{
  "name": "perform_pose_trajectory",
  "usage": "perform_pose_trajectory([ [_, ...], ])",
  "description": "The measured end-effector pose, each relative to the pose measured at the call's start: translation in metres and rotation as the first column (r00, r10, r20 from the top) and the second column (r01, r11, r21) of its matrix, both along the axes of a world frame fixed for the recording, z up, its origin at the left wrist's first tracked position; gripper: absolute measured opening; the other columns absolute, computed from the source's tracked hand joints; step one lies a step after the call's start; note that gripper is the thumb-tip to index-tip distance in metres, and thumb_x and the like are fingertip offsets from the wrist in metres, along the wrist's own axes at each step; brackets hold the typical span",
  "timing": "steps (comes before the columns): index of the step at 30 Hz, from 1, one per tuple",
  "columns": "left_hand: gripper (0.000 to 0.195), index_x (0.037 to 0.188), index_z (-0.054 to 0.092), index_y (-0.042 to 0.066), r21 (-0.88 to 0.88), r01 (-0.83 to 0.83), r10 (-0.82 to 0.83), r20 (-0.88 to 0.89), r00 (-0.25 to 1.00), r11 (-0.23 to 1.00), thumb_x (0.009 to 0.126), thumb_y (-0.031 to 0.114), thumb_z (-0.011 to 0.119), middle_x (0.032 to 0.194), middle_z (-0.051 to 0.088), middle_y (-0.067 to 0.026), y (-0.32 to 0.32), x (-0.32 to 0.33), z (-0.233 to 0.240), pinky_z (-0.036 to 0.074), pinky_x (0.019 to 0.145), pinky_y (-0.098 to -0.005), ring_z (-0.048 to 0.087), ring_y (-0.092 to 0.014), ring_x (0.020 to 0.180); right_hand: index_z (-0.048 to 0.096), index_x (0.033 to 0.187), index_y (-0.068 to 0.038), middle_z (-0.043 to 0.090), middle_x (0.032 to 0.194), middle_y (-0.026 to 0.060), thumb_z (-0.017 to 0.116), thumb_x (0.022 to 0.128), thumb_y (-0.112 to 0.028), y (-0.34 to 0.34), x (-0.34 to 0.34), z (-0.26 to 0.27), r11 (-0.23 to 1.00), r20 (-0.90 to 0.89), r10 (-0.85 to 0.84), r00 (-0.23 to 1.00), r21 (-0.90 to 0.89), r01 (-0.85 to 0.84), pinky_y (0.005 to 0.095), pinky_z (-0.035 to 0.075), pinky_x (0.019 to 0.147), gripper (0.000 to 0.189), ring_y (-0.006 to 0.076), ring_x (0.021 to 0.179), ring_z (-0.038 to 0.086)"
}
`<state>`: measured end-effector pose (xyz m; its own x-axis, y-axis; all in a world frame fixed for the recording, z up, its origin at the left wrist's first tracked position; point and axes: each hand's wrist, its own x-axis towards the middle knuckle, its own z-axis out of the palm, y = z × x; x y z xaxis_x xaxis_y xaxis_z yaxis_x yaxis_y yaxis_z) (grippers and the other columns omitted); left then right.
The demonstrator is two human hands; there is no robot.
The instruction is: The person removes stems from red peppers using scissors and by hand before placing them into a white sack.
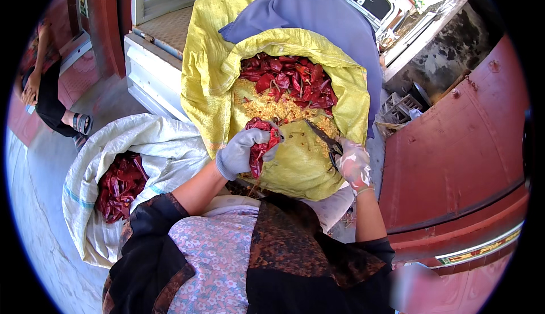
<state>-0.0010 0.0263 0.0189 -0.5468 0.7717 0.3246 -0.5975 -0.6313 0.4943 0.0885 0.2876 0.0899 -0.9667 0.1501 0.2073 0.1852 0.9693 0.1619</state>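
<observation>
Dried red chilli peppers (259, 155) are bunched in my left hand (243, 147), which wears a grey glove. My right hand (353, 161), in a patterned glove, grips dark metal scissors (322, 137) with the blades pointing up and left over the yellow sack. This yellow woven sack (294, 169) lies before me with its mouth rolled back. Inside it, a heap of red chilli pieces (294, 78) fills the far part. Pale yellow seeds (270, 105) spread over the fabric in front of the heap.
A white woven sack (170, 137) of dried chillies (121, 188) stands at my left. Behind are a white cargo vehicle bed (155, 73) and a purple-blue cloth (298, 7). A red metal door (455, 144) is on the right. Another person (47, 84) sits at far left.
</observation>
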Motion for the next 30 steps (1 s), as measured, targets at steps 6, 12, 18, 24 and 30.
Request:
perform_pose_trajectory([
  [6, 0.034, 0.100, 0.054, -0.002, -0.040, -0.112, 0.110, -0.041, 0.993, 0.993, 0.079, 0.024, 0.057, 0.071, 0.053, -0.0062, -0.008, 0.003, 0.006, 0.036, 0.057, -0.0245, 0.047, -0.014, 0.062, 0.063, 0.094, -0.008, 0.062, 0.085, 0.0189, 0.062, 0.068, -0.020, 0.020, -0.001, 0.010, 0.990, 0.168, -0.090, 0.982, -0.094, 0.107, 0.0411, 0.048, 0.072, 0.029, 0.0358, 0.079, 0.060],
  [12, 0.036, 0.102, 0.053, -0.003, -0.067, -0.178, 0.171, -0.102, 0.980, 0.982, 0.078, 0.024, 0.058, 0.073, 0.052, -0.0052, -0.007, -0.004, -0.005, 0.035, 0.055, -0.0242, 0.046, -0.013, 0.061, 0.060, 0.106, -0.002, 0.061, 0.089, 0.0079, 0.063, 0.079, -0.017, -0.016, 0.034, 0.032, 0.625, 0.075, 0.395, 0.915, -0.752, -0.208, 0.0279, 0.044, 0.071, 0.031, 0.0158, 0.077, 0.056],
  [18, 0.037, 0.101, 0.053, -0.003, -0.069, -0.205, 0.201, -0.068, 0.977, 0.976, 0.077, 0.023, 0.060, 0.072, 0.050, -0.0045, -0.013, -0.007, -0.005, 0.034, 0.053, -0.0240, 0.043, -0.012, 0.058, 0.052, 0.113, 0.004, 0.057, 0.107, 0.0117, 0.059, 0.083, -0.037, -0.058, 0.051, 0.015, -0.071, 0.038, 0.651, 0.758, -0.991, 0.111, 0.0287, 0.042, 0.083, 0.051, 0.0163, 0.092, 0.053],
  [24, 0.033, 0.100, 0.053, -0.004, -0.014, -0.166, 0.165, -0.033, 0.986, 0.986, 0.077, 0.018, 0.056, 0.070, 0.049, -0.0041, -0.017, -0.013, -0.012, 0.032, 0.051, -0.0250, 0.041, -0.012, 0.057, 0.043, 0.119, 0.004, 0.055, 0.105, 0.0232, 0.050, 0.075, -0.068, -0.065, 0.048, -0.003, -0.202, 0.192, 0.737, 0.648, -0.853, 0.482, 0.0359, 0.045, 0.074, 0.085, 0.0160, 0.071, 0.051],
  [30, 0.031, 0.108, 0.051, -0.003, 0.101, -0.123, 0.128, -0.049, 0.991, 0.987, 0.081, 0.012, 0.054, 0.085, 0.054, -0.0088, -0.019, -0.021, -0.026, 0.040, 0.059, -0.0249, 0.049, -0.015, 0.067, 0.047, 0.115, 0.004, 0.056, 0.106, 0.0259, 0.040, 0.072, -0.077, -0.091, 0.064, 0.013, -0.391, 0.081, 0.617, 0.783, -0.832, 0.395, 0.0321, 0.039, 0.055, 0.092, 0.0123, 0.058, 0.041],
])
